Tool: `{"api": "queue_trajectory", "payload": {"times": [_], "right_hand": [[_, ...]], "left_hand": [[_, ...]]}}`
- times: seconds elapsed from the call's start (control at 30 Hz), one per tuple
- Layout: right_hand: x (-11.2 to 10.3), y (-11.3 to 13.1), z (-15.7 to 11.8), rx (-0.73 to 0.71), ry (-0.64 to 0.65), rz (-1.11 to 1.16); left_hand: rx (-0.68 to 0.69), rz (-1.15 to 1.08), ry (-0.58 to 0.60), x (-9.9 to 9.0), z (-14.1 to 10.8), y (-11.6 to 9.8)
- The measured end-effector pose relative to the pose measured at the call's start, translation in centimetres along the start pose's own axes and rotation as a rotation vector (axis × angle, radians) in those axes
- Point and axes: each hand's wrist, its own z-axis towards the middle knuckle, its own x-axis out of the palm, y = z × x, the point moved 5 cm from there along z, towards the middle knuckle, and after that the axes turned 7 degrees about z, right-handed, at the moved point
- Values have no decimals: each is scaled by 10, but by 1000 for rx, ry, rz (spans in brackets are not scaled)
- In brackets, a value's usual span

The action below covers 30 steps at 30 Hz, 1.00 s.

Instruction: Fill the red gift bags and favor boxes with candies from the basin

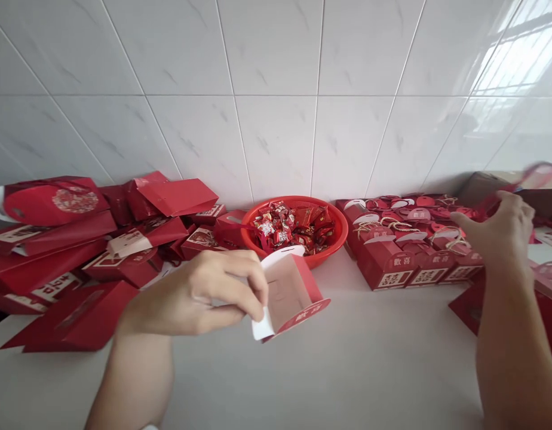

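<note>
My left hand (213,292) pinches a white end flap of a small red candy box (291,286) between thumb and fingers. The box is tilted above the table, its top open and its pale inside bare. Out to the right, my right hand (504,230) is raised with the thumb stuck out. A blurred, partly see-through red strip (542,174) runs behind its fingers and seems held by them; its kind is unclear. Beyond the box stands a red plastic basket (343,230) with wrapped candies (280,224) in it.
Closed red boxes (396,263) with twine handles stand in rows right of the basket. Red folded boxes (79,316) are heaped at the left. A brown carton (482,182) sits at the back right, and more red boxes (547,292) lie nearer. The tiled wall (276,137) bounds the white table (339,370).
</note>
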Motion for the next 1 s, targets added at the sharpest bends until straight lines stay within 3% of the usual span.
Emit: {"api": "queue_trajectory", "payload": {"times": [0.03,0.1,0.17,0.23,0.3,0.33,0.47,0.67,0.73,0.83,1.0], "right_hand": [[-2,2,-4,63,-5,63],[9,34,-20,-41,227,322],[22,82,-49,-243,535,536],[37,130,-93,-544,969,616],[48,156,-140,-752,1373,617],[54,162,-156,-793,1451,566],[72,161,-170,-730,1280,299],[78,149,-149,-493,1178,301],[82,145,-147,-395,1224,300],[88,139,-152,-301,1390,276],[90,132,-155,-296,1471,144]], "left_hand": [[-9,-5,29,8,4,2],[-28,-21,95,26,13,5],[-51,-30,162,45,22,10],[-94,-13,227,61,27,18],[-152,15,279,71,29,26],[-186,27,298,74,28,31],[-299,29,372,72,22,41],[-474,4,411,71,20,47],[-569,27,396,74,19,50],[-668,32,413,79,15,50],[-723,43,445,84,10,44]]}}
